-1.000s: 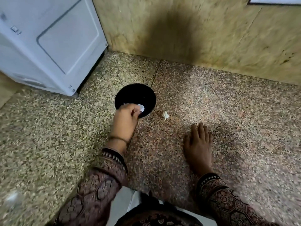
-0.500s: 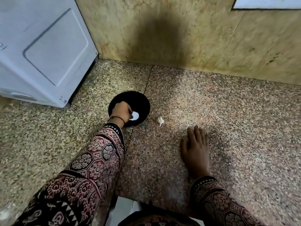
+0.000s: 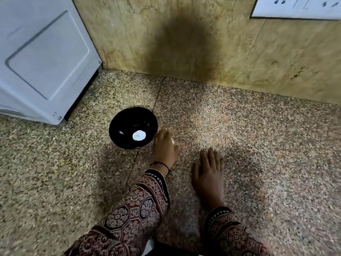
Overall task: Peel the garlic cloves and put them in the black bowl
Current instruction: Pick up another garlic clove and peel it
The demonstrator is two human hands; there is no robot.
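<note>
The black bowl [image 3: 120, 124] stands on the speckled floor with one white peeled garlic clove [image 3: 138, 135] lying inside it. My left hand [image 3: 165, 146] is down on the floor just right of the bowl, fingers bent over the spot where a small garlic piece lay. A pale bit of that garlic piece [image 3: 172, 140] shows at the thumb side, pinched there. The rest of it is hidden under the fingers. My right hand [image 3: 208, 170] lies flat on the floor, palm down, farther right and nearer to me, holding nothing.
A white appliance [image 3: 44, 58] stands at the back left, close to the bowl. A yellowish stone wall [image 3: 184, 43] runs along the back, with a white socket plate [image 3: 295, 6] at the top right. Bare floor spreads to the right.
My left hand left the bowl, with the white clove now lying in it, and moved right onto the garlic piece on the floor. My right hand stayed flat.
</note>
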